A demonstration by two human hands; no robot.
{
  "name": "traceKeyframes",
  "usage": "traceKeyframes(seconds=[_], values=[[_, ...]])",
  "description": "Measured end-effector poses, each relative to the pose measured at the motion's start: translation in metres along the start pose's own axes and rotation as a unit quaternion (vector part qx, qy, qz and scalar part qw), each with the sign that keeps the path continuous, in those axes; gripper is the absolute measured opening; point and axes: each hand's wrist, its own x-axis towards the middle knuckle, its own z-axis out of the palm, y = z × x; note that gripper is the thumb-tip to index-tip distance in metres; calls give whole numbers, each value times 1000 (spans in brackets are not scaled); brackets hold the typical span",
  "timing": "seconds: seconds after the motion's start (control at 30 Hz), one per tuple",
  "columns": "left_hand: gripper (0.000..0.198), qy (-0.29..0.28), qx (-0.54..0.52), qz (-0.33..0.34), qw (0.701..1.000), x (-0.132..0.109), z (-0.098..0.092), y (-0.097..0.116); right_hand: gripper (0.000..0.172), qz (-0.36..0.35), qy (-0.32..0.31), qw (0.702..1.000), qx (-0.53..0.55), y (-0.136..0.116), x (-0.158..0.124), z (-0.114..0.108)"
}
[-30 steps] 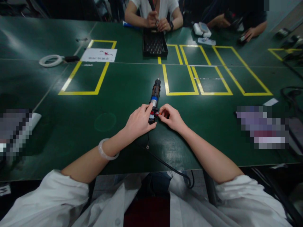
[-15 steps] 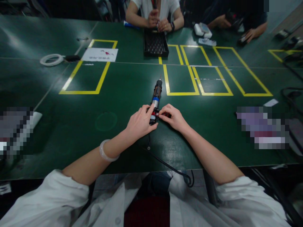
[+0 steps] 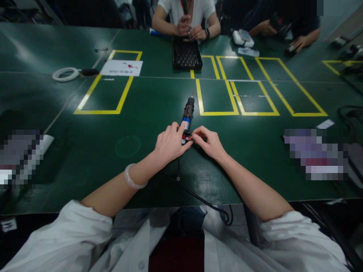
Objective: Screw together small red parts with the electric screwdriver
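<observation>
A black pen-shaped electric tool (image 3: 187,112) with a blue band lies on the green table (image 3: 141,124), its tip pointing away from me. My left hand (image 3: 169,143) is wrapped round the tool's near end. My right hand (image 3: 209,142) pinches a small red part (image 3: 190,138) at the side of that end. A black cable (image 3: 198,196) runs from the tool back over the table's near edge.
Yellow tape rectangles (image 3: 104,88) mark the table. A black tray (image 3: 187,56) sits at the far side before a seated person's hands (image 3: 188,30). A white coil (image 3: 65,73) and a paper sheet (image 3: 121,68) lie far left. Another person's arm (image 3: 303,39) is far right.
The view has shifted slightly. My left hand has slid a little further over the tool's near end; my right hand keeps its pinch at the red part.
</observation>
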Motion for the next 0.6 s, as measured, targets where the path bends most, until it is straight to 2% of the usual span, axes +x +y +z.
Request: traceKeyframes(seconds=[0.2, 0.37, 0.5, 0.6], values=[[67, -2, 7, -2, 1000, 0, 2, -9, 19, 8, -37, 997, 70, 0, -3, 2], [68, -4, 23, 1, 1000, -4, 1, -27, 18, 3, -73, 995, 62, 2, -3, 4], [69, -15, 27, -35, 999, -6, -2, -55, 19, 20, -58, 996, 62, 7, -2, 4], [72, -11, 24, -72, 997, -5, -2, -87, 18, 23, -59, 996, 70, 7, -2, 5]])
